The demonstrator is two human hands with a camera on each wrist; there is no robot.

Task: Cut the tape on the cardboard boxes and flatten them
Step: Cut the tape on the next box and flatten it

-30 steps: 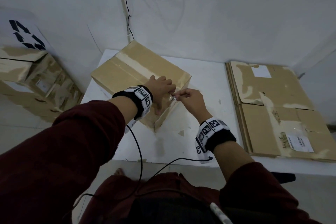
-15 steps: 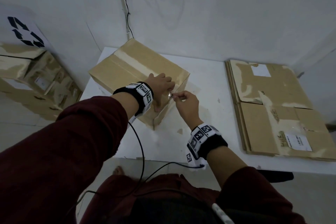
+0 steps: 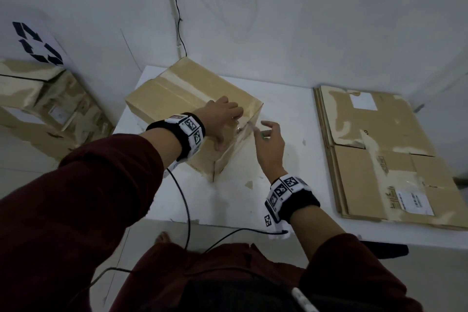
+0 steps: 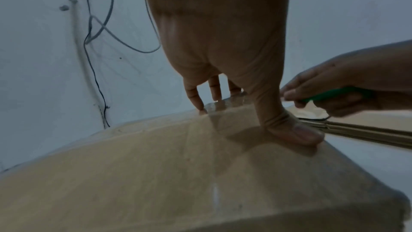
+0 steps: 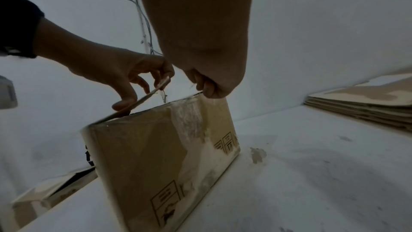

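Observation:
A taped cardboard box point(image 3: 177, 99) stands on the left of the white table point(image 3: 291, 159). My left hand point(image 3: 222, 116) lies on its top at the right edge. Its thumb presses the top flap point(image 4: 156, 165) and its fingers curl over the taped edge. In the right wrist view the flap point(image 5: 133, 101) is raised a little off the box point(image 5: 156, 147). My right hand point(image 3: 268, 139) hovers just right of that edge and grips a green-handled cutter point(image 4: 334, 93). The cutter's blade point(image 3: 251, 124) points at the box corner. Clear tape point(image 5: 191, 117) runs down the side face.
A stack of flattened boxes point(image 3: 379, 147) lies on the right of the table. More cardboard boxes point(image 3: 38, 109) stand on the floor at the left under a recycling sign. Cables point(image 3: 177, 20) hang on the wall behind. Bare table shows between box and stack.
My right hand has drawn back a little to the right from the box edge and its fingers have spread. The left hand stays on the box top.

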